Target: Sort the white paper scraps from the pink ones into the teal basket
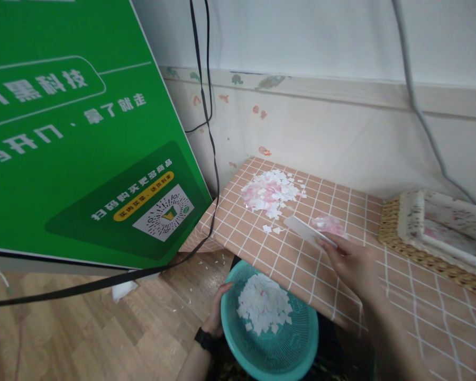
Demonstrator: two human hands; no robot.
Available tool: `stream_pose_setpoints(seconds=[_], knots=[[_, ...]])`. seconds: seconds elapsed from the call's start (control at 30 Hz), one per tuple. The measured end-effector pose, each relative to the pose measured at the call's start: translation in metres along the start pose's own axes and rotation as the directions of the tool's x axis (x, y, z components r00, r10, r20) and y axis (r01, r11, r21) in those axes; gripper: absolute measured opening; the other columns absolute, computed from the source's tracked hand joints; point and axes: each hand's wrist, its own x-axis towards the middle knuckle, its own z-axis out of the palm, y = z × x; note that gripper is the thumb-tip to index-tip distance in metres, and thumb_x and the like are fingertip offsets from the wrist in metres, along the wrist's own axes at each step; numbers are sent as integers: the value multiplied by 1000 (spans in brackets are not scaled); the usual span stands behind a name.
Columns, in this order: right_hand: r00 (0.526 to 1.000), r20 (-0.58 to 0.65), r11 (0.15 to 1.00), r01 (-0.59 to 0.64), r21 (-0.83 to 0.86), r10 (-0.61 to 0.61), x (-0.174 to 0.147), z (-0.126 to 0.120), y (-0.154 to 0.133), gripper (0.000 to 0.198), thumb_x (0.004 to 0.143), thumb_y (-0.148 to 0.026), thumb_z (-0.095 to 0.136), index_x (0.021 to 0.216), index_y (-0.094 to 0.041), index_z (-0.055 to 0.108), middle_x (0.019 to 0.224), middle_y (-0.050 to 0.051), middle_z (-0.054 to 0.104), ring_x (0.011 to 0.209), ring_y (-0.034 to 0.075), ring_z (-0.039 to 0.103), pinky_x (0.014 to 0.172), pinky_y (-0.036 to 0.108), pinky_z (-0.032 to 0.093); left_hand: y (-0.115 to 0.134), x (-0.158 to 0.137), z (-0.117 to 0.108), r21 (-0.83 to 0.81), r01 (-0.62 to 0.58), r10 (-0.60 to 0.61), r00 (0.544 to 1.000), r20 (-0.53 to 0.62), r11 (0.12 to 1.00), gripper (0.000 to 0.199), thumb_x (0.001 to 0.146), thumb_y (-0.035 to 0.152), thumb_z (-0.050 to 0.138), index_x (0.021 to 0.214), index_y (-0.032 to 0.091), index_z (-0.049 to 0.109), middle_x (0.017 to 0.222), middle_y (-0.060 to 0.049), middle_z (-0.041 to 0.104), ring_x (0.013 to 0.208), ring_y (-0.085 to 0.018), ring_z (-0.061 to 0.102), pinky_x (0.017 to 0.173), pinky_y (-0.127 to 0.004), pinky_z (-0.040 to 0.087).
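Seemingly for steadiness, the basket (280,353) is clasped at its rim by the left grip (218,309); over the desk (341,198), a card (303,230) is pinched by the right grip (351,262).

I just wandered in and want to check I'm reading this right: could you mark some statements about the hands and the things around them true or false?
1. The left hand holds the teal basket at its rim. True.
2. The right hand is empty. False: it holds a flat white piece.
3. Small white scraps lie in the teal basket. True.
4. The wicker basket sits inside the teal one. False: it stands on the checked tabletop.
5. A dark band is on the right wrist. False: it is on the left.
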Motion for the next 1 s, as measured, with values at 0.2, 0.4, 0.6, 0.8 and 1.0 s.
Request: stream_pose_setpoints(seconds=[0.2, 0.4, 0.6, 0.8, 1.0], knots=[[999, -47, 993, 32, 116, -27, -17, 21, -5, 21, 83, -33, 54, 95, -26, 71, 91, 2, 72, 74, 21, 68, 63, 30, 53, 11, -10, -15, -103, -7, -4, 995, -101, 995, 23, 68, 35, 65, 73, 14, 72, 68, -4, 71, 62, -18, 60, 69, -31, 45], [996, -74, 992, 67, 111, -59, -6, 26, -14, 22, 84, -33, 54, 98, -26, 70, 89, 1, 72, 74, 20, 68, 64, 30, 54, 23, -10, -22, -92, -61, 53, 995, -89, 994, 22, 69, 33, 65, 73, 13, 71, 68, -4, 71, 63, -18, 61, 68, -31, 46], [993, -109, 991, 65, 114, -52, -8, 21, -14, 21, 82, -32, 57, 96, -27, 71, 90, 1, 72, 73, 20, 69, 65, 30, 54, 26, -9, -24, -99, -72, 63, 994, -86, 992, 20, 68, 32, 67, 72, 12, 70, 65, -3, 69, 61, -16, 58, 67, -30, 46], [997, 0, 985, 77, 154, -78, -20, 15, -21, 20, 83, -31, 56, 94, -26, 71, 88, 2, 72, 72, 20, 69, 62, 29, 54, 25, -7, -26, -114, -45, 42, 999, -33, 992, 20, 71, 32, 64, 68, 13, 68, 59, -2, 65, 55, -15, 55, 60, -28, 44], [998, -68, 982, 24, 186, -12, -16, 23, -23, 20, 82, -32, 57, 96, -26, 71, 89, 1, 72, 75, 21, 68, 64, 31, 54, 27, -6, -30, -59, -75, 72, 996, -53, 995, 21, 72, 33, 63, 72, 13, 69, 63, -2, 67, 58, -15, 57, 62, -28, 43]])
